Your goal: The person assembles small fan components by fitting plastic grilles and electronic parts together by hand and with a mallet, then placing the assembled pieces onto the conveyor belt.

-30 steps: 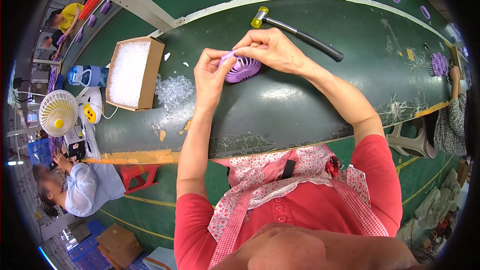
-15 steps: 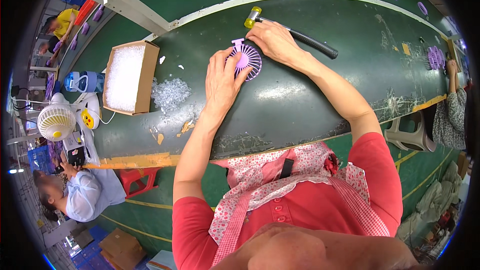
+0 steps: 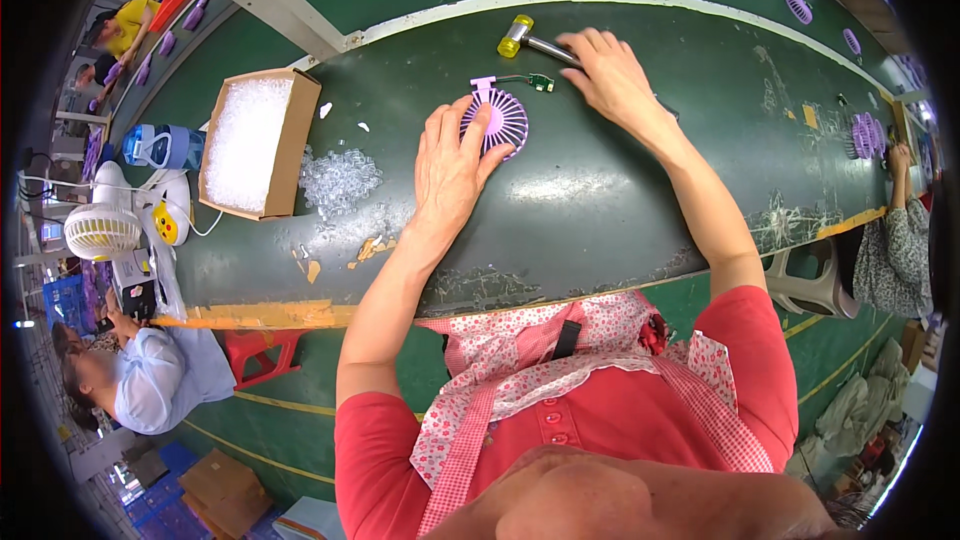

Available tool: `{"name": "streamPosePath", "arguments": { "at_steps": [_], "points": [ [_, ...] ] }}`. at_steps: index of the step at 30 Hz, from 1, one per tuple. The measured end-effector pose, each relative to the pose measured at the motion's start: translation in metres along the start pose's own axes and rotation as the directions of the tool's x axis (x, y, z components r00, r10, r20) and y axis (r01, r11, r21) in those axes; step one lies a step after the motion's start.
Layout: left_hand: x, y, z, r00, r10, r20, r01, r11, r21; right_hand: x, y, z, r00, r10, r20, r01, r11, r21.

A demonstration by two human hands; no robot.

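Note:
A round purple fan head lies on the dark green bench, its ribbed grille facing up. My left hand grips it at the left, fingers on the grille and thumb along the lower rim. From the short purple neck at its top, thin wires run right to a small green circuit board on the bench. Over the handle of a yellow-faced hammer is my right hand, its fingers stretched out and apart. The hand hides most of the black handle; whether it touches it, I cannot tell.
A cardboard box of clear plastic bits stands left, with a loose pile of clear pieces beside it. A blue bottle and white desk fan are further left. Co-workers sit at both sides. A metal post rises at the back left.
My right hand has left the fan's neck and moved right over the hammer handle, fingers spreading. The wires and green circuit board now show. My left hand stays on the fan head.

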State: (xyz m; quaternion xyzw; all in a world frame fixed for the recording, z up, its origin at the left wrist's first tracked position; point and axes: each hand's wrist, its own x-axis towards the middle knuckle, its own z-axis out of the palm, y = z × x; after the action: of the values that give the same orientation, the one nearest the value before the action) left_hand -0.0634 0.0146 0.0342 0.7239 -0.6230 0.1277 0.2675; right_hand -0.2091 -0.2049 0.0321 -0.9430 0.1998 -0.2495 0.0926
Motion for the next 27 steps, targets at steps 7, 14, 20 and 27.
{"name": "streamPosePath", "arguments": {
  "at_steps": [7, 14, 20, 27],
  "points": [
    [-0.002, -0.005, 0.005, 1.0, -0.029, -0.001, 0.029, 0.999, -0.022, 0.01, -0.017, -0.03, 0.993, 0.101, 0.063, -0.109, 0.982, 0.155],
    [0.0, -0.001, -0.001, 1.0, -0.006, 0.017, 0.007, 0.998, -0.059, -0.009, -0.051, -0.037, 0.982, -0.017, 0.188, -0.033, 0.964, 0.264],
    [0.001, -0.029, -0.014, 0.982, -0.104, -0.157, 0.074, 0.98, -0.184, 0.015, -0.021, -0.023, 0.992, 0.109, 0.065, -0.116, 0.987, 0.114],
    [-0.024, -0.11, -0.042, 0.896, -0.39, -0.213, 0.443, 0.811, 0.382, 0.031, -0.042, 0.007, 0.968, -0.239, 0.079, 0.201, 0.925, 0.323]
  ]
}}
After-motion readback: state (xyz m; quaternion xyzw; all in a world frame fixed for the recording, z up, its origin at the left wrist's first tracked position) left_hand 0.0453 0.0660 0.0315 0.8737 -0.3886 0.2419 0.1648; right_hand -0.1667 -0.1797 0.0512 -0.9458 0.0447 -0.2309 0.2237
